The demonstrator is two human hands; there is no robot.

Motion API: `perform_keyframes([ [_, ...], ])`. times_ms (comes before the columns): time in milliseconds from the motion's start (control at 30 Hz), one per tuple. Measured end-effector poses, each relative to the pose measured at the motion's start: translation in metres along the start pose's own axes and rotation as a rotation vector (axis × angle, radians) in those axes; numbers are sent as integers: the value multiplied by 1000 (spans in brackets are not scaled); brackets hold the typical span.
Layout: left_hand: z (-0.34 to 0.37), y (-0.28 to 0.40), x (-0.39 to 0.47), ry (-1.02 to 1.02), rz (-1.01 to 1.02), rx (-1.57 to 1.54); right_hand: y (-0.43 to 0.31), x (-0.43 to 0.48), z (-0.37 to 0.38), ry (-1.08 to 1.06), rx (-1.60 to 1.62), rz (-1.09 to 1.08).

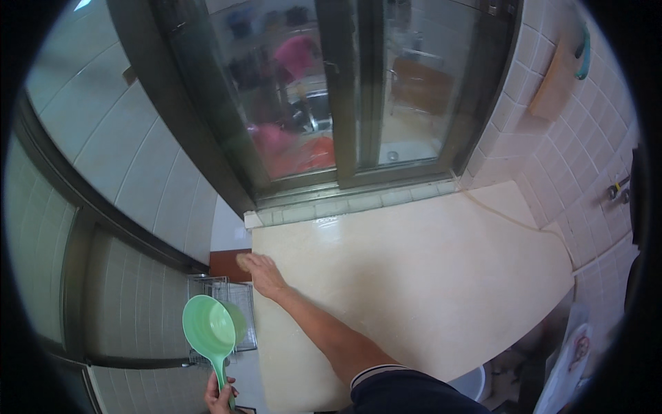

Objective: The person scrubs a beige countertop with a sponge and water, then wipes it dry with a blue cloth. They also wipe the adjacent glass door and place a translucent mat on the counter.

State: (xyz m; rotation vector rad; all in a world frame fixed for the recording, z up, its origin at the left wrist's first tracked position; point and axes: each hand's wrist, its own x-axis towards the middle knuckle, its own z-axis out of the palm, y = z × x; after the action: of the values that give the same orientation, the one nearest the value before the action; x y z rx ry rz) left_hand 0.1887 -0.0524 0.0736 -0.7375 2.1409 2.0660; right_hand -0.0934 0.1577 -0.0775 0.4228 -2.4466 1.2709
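Observation:
My left hand (220, 394) grips the handle of a green plastic dipper (213, 326), at the lower left beside the countertop. The dipper is tilted, its open mouth facing up and towards me; whether it holds water I cannot tell. My right arm reaches across the pale countertop (414, 279) to its left edge. There my right hand (264, 274) holds a small tan object (243, 261) in its fingers, perhaps a sponge or cloth, too blurred to name surely.
A metal wire rack (242, 315) stands left of the counter. Behind the counter is a framed glass sliding window (346, 155). A thin hose (507, 222) runs along the back right. An orange board or cloth (553, 83) hangs on the tiled wall, and a whitish bucket (473, 383) stands below the counter.

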Motion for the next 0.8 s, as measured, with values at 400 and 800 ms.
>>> perform_keyframes([
  [400, -73, -33, 17, 61, -80, -48, 139, -102, -288, 705, -794, 624],
  [800, -50, -25, 29, 37, -67, -57, -10, 12, 43, -368, 85, -91],
])
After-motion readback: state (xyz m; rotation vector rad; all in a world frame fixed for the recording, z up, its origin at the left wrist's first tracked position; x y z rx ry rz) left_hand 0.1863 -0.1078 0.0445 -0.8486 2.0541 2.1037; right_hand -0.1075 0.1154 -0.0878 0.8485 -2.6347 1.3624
